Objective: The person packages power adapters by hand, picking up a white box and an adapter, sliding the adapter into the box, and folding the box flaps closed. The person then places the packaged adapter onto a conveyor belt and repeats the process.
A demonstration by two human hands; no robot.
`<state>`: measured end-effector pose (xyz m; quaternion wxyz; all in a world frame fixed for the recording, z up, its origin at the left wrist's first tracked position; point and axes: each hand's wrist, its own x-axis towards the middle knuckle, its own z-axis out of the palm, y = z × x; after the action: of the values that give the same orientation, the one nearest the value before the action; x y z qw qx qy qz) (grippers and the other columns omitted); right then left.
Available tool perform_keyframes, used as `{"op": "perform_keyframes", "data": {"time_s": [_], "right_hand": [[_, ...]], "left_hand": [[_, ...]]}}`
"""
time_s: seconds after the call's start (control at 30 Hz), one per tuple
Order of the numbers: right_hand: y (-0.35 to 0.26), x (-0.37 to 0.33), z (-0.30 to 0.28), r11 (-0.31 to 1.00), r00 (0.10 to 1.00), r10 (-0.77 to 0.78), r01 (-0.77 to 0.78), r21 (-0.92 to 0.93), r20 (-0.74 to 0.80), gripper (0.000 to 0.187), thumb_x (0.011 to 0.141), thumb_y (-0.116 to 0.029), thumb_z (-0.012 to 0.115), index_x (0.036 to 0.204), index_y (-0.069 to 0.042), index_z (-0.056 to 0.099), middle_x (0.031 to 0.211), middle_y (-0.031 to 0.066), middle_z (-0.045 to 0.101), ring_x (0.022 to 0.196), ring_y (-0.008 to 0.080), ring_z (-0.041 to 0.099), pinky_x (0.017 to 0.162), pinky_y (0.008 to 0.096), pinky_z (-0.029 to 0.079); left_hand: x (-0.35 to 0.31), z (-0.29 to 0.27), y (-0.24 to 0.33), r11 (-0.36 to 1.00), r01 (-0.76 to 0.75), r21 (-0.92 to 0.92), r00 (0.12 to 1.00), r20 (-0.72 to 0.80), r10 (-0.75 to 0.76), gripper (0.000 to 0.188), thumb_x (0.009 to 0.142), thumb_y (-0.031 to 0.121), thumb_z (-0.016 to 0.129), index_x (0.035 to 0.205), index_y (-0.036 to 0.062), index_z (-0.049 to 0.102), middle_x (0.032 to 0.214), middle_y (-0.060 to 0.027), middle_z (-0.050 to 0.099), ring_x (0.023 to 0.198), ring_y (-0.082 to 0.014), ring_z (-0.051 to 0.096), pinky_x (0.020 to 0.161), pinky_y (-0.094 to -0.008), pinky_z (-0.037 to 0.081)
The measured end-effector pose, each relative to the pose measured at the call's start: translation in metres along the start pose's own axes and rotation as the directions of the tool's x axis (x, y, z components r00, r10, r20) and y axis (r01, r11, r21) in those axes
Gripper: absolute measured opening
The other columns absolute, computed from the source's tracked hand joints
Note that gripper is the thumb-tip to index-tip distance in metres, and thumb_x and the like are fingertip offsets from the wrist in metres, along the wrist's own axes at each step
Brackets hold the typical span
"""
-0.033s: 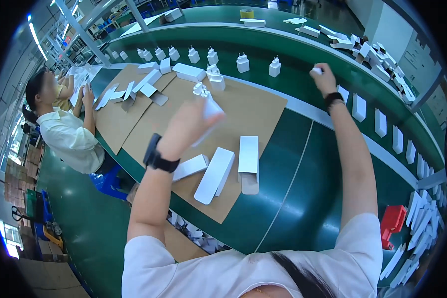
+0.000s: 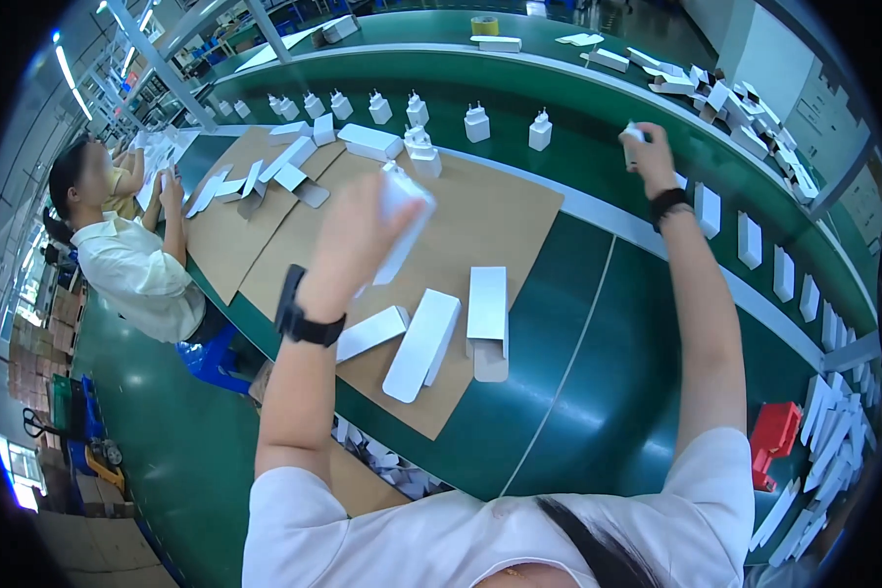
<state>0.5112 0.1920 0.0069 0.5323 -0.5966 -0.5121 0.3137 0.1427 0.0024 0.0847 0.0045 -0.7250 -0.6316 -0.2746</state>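
Note:
My left hand (image 2: 355,235) is raised above the brown cardboard sheet (image 2: 500,220) and grips a small white box (image 2: 403,220), blurred by motion. My right hand (image 2: 650,149) reaches far out over the green conveyor belt (image 2: 598,118) and is closed on a small white plug adapter (image 2: 633,139). A row of several white plug adapters (image 2: 477,122) stands on the belt to its left. Below my left hand, three flat white boxes (image 2: 487,306) lie on the cardboard. Both wrists wear black bands.
A seated person in a white shirt (image 2: 137,274) works at the left with folded white cartons (image 2: 294,167). More white boxes (image 2: 750,240) stand along the belt's right rim. A red bin (image 2: 774,431) sits at lower right beside stacked white cards (image 2: 833,441).

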Motion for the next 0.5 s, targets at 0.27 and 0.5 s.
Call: {"op": "perform_keyframes", "data": {"time_s": [0.27, 0.5], "right_hand": [[-0.091, -0.167, -0.064, 0.524, 0.718, -0.279, -0.442, 0.728, 0.638, 0.039, 0.089, -0.026, 0.052, 0.123, -0.010, 0.040, 0.119, 0.0296, 0.047, 0.085, 0.0246, 0.061, 0.059, 0.0247, 0.051], [-0.084, -0.198, -0.070, 0.702, 0.728, -0.271, -0.298, 0.647, 0.630, 0.042, 0.081, -0.023, 0.065, 0.115, -0.007, 0.047, 0.108, 0.0148, 0.057, 0.089, 0.0209, 0.060, 0.063, 0.0273, 0.049]], "left_hand": [[0.004, 0.054, 0.094, -0.225, 0.135, -0.965, 0.940, 0.197, -0.280, 0.035, 0.097, 0.038, 0.037, 0.117, 0.0090, 0.044, 0.098, -0.0059, 0.054, 0.086, -0.0145, 0.054, 0.077, -0.0303, 0.047], [-0.024, 0.088, 0.106, -0.552, 0.288, -0.783, 0.921, 0.385, -0.066, 0.048, 0.080, 0.006, 0.039, 0.128, 0.0058, 0.035, 0.120, -0.0199, 0.047, 0.110, -0.0326, 0.050, 0.091, -0.0478, 0.045]]}}
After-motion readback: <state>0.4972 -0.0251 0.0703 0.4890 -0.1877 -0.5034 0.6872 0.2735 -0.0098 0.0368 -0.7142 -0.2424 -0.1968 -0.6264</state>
